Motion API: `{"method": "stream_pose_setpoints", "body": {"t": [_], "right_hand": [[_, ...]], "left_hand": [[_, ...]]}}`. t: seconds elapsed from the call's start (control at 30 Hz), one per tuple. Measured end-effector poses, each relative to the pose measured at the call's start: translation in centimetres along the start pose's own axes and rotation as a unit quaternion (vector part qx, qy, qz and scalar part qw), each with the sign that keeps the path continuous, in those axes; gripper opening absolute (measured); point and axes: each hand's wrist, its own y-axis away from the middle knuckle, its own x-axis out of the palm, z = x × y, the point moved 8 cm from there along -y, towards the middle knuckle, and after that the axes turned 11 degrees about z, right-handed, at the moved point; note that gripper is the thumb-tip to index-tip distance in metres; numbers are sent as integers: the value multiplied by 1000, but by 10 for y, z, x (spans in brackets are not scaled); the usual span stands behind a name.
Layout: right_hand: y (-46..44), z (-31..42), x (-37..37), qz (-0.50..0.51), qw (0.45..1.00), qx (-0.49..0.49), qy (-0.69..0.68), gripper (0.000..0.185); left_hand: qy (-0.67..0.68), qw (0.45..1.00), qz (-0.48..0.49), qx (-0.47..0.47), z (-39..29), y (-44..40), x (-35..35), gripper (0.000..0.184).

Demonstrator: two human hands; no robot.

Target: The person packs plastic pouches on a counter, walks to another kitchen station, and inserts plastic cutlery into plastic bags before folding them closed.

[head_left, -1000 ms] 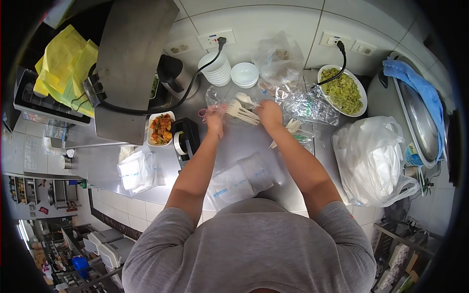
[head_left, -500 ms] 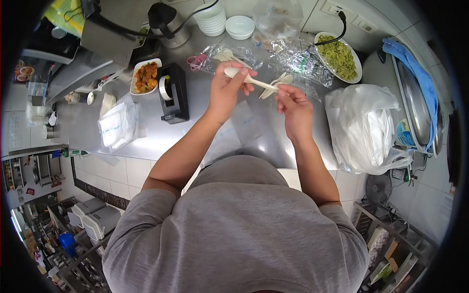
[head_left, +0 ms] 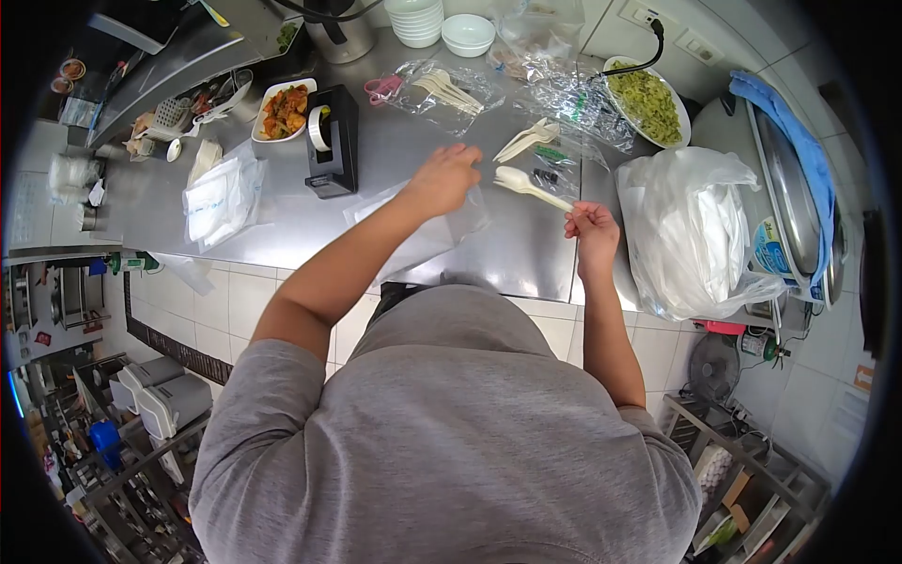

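My right hand pinches the handle end of a cream-coloured fork, held low over the steel counter; another utensil seems stacked against it. My left hand is over the upper part of a thin clear plastic bag lying on the counter. Its fingers are curled, and I cannot make out what is in them. Beyond the fork lie a few more cream utensils beside a clear wrapper with green print. Several cream forks rest on an opened clear packet farther back.
A black tape dispenser, pink scissors and a dish of orange-red food stand left. White bowls are at the back. Right are a plate of chopped greens and a bulky white plastic bag. Folded plastic bags lie far left.
My left hand has let go of the white utensils and moved down over the clear bag. My right hand has moved right and lower, keeping the fork. The view has shifted slightly.
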Motion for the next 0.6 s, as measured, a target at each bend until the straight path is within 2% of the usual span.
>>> {"method": "stream_pose_setpoints", "body": {"t": [0.13, 0.2, 0.3, 0.37, 0.43, 0.47, 0.53, 0.57, 0.6], "right_hand": [[7, 6, 25, 43, 997, 29, 50, 10], [5, 6, 44, 110, 989, 54, 77, 11], [0, -2, 71, 160, 977, 95, 103, 11], [-3, -15, 93, 191, 969, 115, 102, 11], [-5, -44, 99, 138, 967, 197, 78, 13], [-7, -56, 99, 140, 967, 197, 78, 13], [-7, -81, 105, 218, 947, 197, 134, 20], [-10, -92, 96, 219, 946, 197, 133, 20], [-14, -88, 81, 210, 957, 110, 164, 22]], "left_hand": [[57, 997, -35, 29, -6, 3, -17, 12], [79, 989, -66, 106, -23, 2, -25, 7], [124, 974, -102, 159, -48, -6, -18, 5], [147, 969, -114, 160, -66, -9, -6, 5], [188, 967, -107, 138, -67, -18, 17, 5], [187, 967, -107, 137, -64, -15, 24, 5], [193, 958, -190, 99, -47, 1, 22, 15], [191, 958, -190, 98, -42, 12, 19, 15], [182, 960, -200, 67, -29, 29, 15, 21]]}}
